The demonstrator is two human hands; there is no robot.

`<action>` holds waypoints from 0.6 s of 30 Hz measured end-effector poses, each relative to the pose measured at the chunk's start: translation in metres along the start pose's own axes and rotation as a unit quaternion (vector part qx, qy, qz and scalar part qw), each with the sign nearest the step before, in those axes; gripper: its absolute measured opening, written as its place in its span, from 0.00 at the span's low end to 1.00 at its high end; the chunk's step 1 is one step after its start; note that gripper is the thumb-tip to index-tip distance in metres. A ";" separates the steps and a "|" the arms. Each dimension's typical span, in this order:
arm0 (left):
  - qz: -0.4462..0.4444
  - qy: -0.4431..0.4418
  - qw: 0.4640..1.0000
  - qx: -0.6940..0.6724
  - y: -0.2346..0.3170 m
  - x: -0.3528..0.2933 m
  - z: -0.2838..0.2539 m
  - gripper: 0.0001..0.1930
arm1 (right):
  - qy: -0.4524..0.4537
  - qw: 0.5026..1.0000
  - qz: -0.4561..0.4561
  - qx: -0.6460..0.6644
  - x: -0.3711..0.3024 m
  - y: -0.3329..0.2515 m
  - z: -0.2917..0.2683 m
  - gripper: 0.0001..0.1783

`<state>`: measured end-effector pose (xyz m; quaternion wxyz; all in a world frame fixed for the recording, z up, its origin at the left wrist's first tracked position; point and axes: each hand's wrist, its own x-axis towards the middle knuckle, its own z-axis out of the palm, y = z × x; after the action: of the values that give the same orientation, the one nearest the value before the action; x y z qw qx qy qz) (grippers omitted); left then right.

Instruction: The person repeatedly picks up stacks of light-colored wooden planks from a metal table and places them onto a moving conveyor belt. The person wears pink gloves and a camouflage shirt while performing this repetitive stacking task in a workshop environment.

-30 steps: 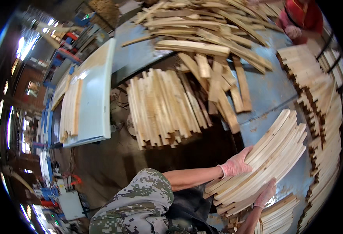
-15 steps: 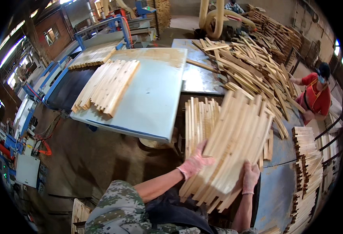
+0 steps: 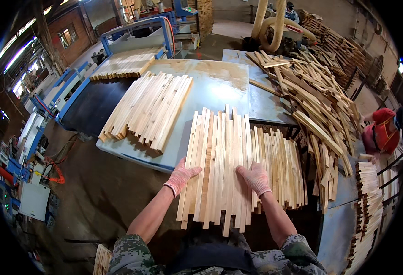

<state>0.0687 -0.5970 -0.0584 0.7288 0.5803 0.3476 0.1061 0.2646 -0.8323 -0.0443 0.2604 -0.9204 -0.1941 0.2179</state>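
Between my two gloved hands is a bundle of wooden strips (image 3: 216,169), side by side with uneven ends. My left hand (image 3: 181,176) grips its left edge, thumb on top. Along the right edge, my right hand (image 3: 255,178) is closed with its thumb over the strips; the other fingers are partly hidden beneath. The bundle is held near the front edge of a pale blue table (image 3: 220,87). A second group of strips (image 3: 149,110) lies on the table's left part. Just right of my right hand, a lower stack of strips (image 3: 281,167) is partly covered by the bundle.
Loose wooden offcuts (image 3: 320,105) are heaped on a metal table at right. A person in red (image 3: 382,132) stands beyond it. More strips are stacked along the right edge (image 3: 366,206). A blue-framed machine (image 3: 137,34) with strips on its dark belt stands at the far left.
The bundle has swung left from above the lower stack toward the pale blue table, and its strips now point more straight ahead. Both hands still grip it. The person in red has bent lower.
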 end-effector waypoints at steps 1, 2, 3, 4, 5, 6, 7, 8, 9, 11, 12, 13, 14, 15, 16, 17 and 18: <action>0.004 -0.003 1.000 0.020 0.004 0.013 -0.006 0.42 | 0.001 1.000 -0.002 0.020 0.008 -0.011 0.001 0.42; 0.007 -0.007 0.999 0.040 0.011 0.032 -0.012 0.43 | 0.003 0.999 -0.004 0.041 0.017 -0.024 -0.003 0.41; 0.007 -0.016 0.998 0.060 0.015 0.053 -0.016 0.43 | 0.005 0.998 0.001 0.061 0.027 -0.031 -0.004 0.40; 0.007 -0.008 0.994 0.113 0.022 0.072 -0.019 0.44 | 0.028 0.999 -0.008 0.034 0.046 -0.034 -0.001 0.37; 0.008 -0.001 0.986 0.166 0.030 0.092 -0.021 0.44 | 0.036 0.999 0.000 0.038 0.060 -0.040 0.001 0.36; 0.009 0.003 0.976 0.218 0.043 0.114 -0.019 0.45 | 0.046 0.998 0.009 0.041 0.075 -0.046 -0.001 0.36; 0.002 0.013 0.950 0.311 0.064 0.132 -0.014 0.47 | 0.058 0.997 0.019 0.046 0.087 -0.052 -0.005 0.35; -0.005 0.021 0.916 0.402 0.087 0.148 -0.007 0.49 | 0.067 0.991 -0.010 0.118 0.106 -0.051 -0.003 0.35; -0.011 0.027 0.870 0.491 0.108 0.165 0.000 0.51 | 0.059 0.989 -0.015 0.134 0.119 -0.057 -0.008 0.35; -0.015 0.062 0.837 0.544 0.131 0.193 0.000 0.53 | 0.039 0.986 -0.016 0.163 0.144 -0.073 -0.019 0.36; -0.010 0.062 0.820 0.570 0.137 0.214 0.004 0.54 | 0.052 0.988 -0.007 0.142 0.160 -0.077 -0.021 0.37; -0.007 0.054 0.802 0.596 0.132 0.232 0.010 0.56 | 0.061 0.991 0.010 0.119 0.178 -0.077 -0.013 0.37; 0.082 0.109 0.777 0.614 0.104 0.253 -0.009 0.54 | 0.052 0.990 0.012 0.127 0.190 -0.086 -0.011 0.38; 0.052 0.055 0.777 0.625 0.124 0.256 0.006 0.52 | 0.049 0.989 0.027 0.135 0.205 -0.084 -0.010 0.38; 0.042 -0.017 0.804 0.592 0.163 0.230 0.034 0.51 | 0.049 0.988 0.047 0.141 0.220 -0.079 -0.009 0.38; 0.162 0.065 0.826 0.536 0.122 0.252 -0.010 0.46 | 0.031 0.991 0.039 0.127 0.225 -0.099 -0.013 0.38; 0.226 0.048 0.830 0.508 0.116 0.261 -0.031 0.43 | 0.063 0.989 0.045 0.127 0.234 -0.102 -0.007 0.40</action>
<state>0.2703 -0.3924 -0.0542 0.2690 0.9253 0.2461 0.1042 0.4371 -0.6444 -0.0514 0.3772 -0.8994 -0.1067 0.1934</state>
